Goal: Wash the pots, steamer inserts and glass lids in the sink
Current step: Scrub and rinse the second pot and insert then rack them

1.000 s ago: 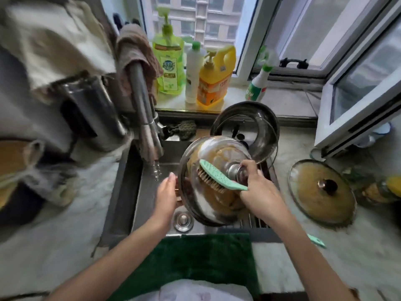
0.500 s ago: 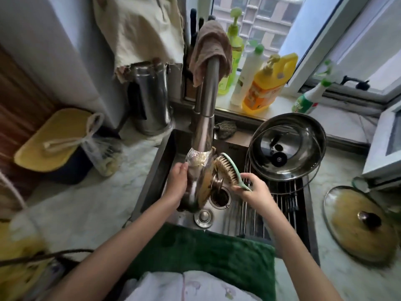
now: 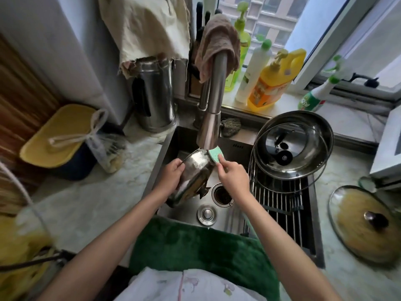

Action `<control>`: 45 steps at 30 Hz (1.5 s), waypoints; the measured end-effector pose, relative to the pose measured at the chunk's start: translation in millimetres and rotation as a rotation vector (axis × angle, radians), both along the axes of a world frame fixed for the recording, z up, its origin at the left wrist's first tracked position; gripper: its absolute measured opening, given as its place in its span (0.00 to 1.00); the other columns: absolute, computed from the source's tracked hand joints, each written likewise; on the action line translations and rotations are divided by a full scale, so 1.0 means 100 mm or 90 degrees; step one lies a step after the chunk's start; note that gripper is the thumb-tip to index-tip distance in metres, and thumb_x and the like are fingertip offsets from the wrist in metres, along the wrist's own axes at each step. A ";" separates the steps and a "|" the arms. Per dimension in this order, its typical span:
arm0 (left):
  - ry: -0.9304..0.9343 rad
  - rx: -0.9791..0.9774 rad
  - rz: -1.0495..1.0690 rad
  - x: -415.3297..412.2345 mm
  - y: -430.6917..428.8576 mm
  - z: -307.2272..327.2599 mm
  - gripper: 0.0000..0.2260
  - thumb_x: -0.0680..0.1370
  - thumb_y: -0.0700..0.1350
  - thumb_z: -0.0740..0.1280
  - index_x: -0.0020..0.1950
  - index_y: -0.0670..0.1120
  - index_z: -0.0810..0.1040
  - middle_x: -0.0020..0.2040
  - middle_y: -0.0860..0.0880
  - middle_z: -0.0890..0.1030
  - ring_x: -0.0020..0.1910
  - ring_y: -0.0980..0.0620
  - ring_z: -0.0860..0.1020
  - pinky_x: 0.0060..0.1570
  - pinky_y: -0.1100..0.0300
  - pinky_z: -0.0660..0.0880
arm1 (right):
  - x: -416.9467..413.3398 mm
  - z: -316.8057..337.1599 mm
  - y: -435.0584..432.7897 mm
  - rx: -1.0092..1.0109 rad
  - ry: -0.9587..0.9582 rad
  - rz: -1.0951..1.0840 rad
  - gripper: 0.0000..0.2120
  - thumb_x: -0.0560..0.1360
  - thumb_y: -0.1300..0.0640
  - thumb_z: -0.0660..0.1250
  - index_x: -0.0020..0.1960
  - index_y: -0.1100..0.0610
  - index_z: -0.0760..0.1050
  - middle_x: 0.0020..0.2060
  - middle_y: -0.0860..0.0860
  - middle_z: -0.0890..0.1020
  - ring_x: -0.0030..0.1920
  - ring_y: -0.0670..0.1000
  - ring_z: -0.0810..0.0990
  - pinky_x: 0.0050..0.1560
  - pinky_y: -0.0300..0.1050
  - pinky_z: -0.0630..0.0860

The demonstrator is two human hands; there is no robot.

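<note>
round glass lid with a steel rim, held on edge over the sink basin, directly under the spout of the brushed steel tap. left hand curls round the lid's near-left rim, thumb over the top; right hand pinches the mint-green plastic scrubbing brush and sets its head against the lid's upper edge, just below the spout. no water stream can be made out, so flow uncertain. judgement: step in hand is scrubbing the rim. to do it well, keep the left grip firm, since wet glass is likely slippery, and turn the lid a little at a time so the brush meets each stretch of rim; work the bristles into the seam where glass meets steel. keep the lid low over the basin and off the spout to avoid a knock. right of the right hand, a steel pot with another lid inside rests on the wire rack; farther right, a greasy amber-stained glass lid lies on the counter, apparently unwashed.
</note>
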State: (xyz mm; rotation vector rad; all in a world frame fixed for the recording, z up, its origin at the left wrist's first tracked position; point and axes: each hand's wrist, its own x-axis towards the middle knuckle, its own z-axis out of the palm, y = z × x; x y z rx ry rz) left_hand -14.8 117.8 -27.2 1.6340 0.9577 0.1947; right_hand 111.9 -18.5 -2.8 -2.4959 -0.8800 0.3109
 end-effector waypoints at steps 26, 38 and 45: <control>-0.104 -0.103 -0.021 -0.16 0.11 0.14 0.12 0.82 0.42 0.58 0.38 0.46 0.70 0.34 0.49 0.75 0.37 0.52 0.73 0.40 0.57 0.67 | 0.16 0.17 -0.06 0.002 0.040 0.095 0.16 0.77 0.45 0.62 0.64 0.43 0.75 0.40 0.48 0.85 0.24 0.40 0.70 0.24 0.35 0.62; -0.203 -0.213 0.065 -0.23 0.17 0.24 0.10 0.81 0.39 0.58 0.41 0.44 0.74 0.36 0.48 0.79 0.36 0.53 0.76 0.39 0.62 0.72 | 0.48 -0.11 -0.13 0.148 0.273 -0.068 0.16 0.78 0.51 0.64 0.60 0.59 0.78 0.60 0.48 0.79 0.53 0.41 0.78 0.52 0.41 0.76; -0.192 -0.184 0.084 -0.16 0.27 0.28 0.11 0.81 0.38 0.58 0.40 0.43 0.73 0.36 0.45 0.77 0.35 0.50 0.75 0.38 0.59 0.71 | -0.08 0.11 0.05 0.243 0.153 0.069 0.15 0.78 0.49 0.63 0.62 0.52 0.78 0.49 0.49 0.85 0.21 0.41 0.64 0.24 0.40 0.62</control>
